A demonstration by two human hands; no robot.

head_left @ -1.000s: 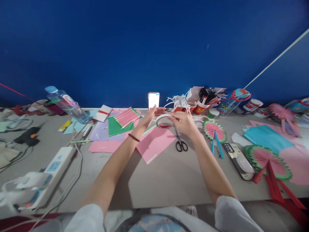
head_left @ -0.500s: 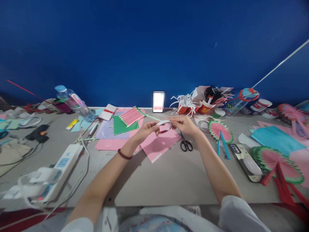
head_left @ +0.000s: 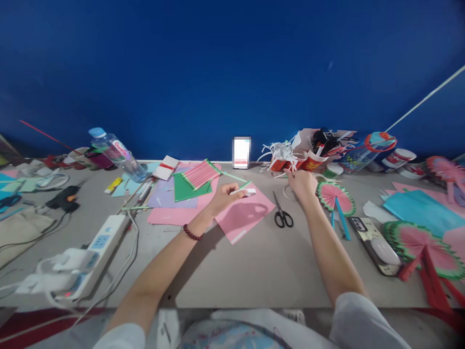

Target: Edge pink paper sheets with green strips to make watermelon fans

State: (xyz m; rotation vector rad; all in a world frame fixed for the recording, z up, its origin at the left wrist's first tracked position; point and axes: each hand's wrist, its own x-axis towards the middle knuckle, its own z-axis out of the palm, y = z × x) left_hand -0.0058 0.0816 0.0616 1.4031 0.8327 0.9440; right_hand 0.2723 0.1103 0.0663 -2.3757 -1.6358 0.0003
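Note:
My left hand [head_left: 225, 198] is closed on a roll of white tape [head_left: 249, 193] above a sheet of pink paper [head_left: 250, 213] with a green edge. Pale strips lie along the sheet's near corner. My right hand [head_left: 303, 185] reaches beside the red paper cup [head_left: 278, 165] stuffed with white paper strips [head_left: 281, 149]. Its fingers are pinched together, and what they hold, if anything, is too small to make out. Between the hands lie black-handled scissors [head_left: 282, 218] on the table. A pleated pink strip [head_left: 201, 174] with green edges rests on green paper [head_left: 189, 189].
Pleated fans [head_left: 336, 198] and a phone [head_left: 376, 247] lie on the right. A power strip [head_left: 101, 252] with cables and a tilted plastic bottle [head_left: 118, 152] are at left. At the back, a lit screen [head_left: 241, 152] stands before the blue wall [head_left: 218, 72].
My right hand has let go of the tape roll and moved right, to the cup of paper strips. My left hand keeps the roll, now slightly lower. The view has shifted a little.

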